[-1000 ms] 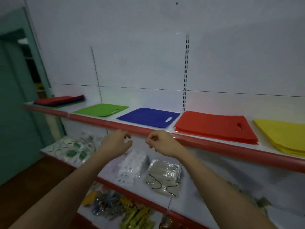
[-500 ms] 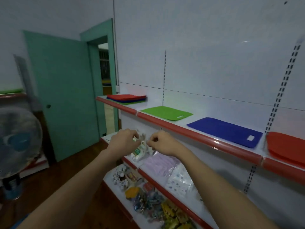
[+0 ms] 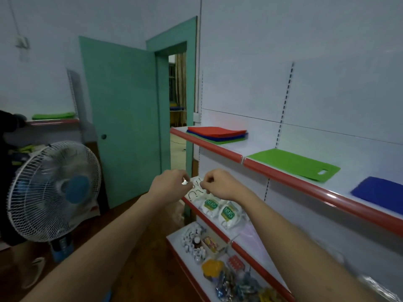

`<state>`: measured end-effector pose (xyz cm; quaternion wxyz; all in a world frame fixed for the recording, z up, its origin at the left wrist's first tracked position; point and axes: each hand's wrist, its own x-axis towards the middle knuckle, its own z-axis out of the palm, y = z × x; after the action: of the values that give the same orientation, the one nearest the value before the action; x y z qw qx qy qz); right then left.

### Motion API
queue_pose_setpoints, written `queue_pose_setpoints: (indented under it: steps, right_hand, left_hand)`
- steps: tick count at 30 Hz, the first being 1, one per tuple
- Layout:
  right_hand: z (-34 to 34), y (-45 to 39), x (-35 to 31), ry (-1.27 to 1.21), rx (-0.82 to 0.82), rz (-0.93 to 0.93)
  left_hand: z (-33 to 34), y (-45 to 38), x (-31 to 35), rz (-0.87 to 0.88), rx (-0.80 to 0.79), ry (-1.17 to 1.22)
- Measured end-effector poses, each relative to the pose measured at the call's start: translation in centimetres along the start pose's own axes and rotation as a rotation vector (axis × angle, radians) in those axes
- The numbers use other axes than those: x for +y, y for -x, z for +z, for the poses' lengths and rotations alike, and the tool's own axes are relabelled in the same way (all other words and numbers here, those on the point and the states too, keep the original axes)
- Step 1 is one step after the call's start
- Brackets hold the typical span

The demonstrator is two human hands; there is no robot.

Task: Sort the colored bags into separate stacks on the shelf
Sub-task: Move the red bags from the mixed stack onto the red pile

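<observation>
Both hands (image 3: 172, 186) (image 3: 220, 185) empty, mixed bag stack (image 3: 217, 134) well beyond grip.

Legible text: "N95" in white characters on a green label, on two white mask packets (image 3: 211, 205) and (image 3: 227, 213); both lie side by side on the middle shelf (image 3: 220, 225), below the shelf carrying the green bag (image 3: 293, 164); characters appear rotated relative to the camera; print on the small packages on the lowest shelf too blurred to read; nothing else readable.
</observation>
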<state>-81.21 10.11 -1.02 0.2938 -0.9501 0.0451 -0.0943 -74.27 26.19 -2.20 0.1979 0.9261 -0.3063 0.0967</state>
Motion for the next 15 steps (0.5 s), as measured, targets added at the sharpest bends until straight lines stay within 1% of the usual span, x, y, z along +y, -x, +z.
queue_pose_setpoints:
  steps: [8,12,15]
  right_hand:
    - [1.9,-12.4,2.2,0.084,-0.005,0.002]
    - [2.6,-20.1,3.7,0.064,0.004,0.006]
    - [3.6,-25.2,4.3,0.053,-0.009,-0.002]
  left_hand:
    - [2.1,-11.1,-6.2,-0.004,-0.005,0.033]
    - [3.2,-17.1,-9.4,-0.037,-0.038,0.068]
    - [3.9,-21.2,-11.9,-0.031,-0.030,0.064]
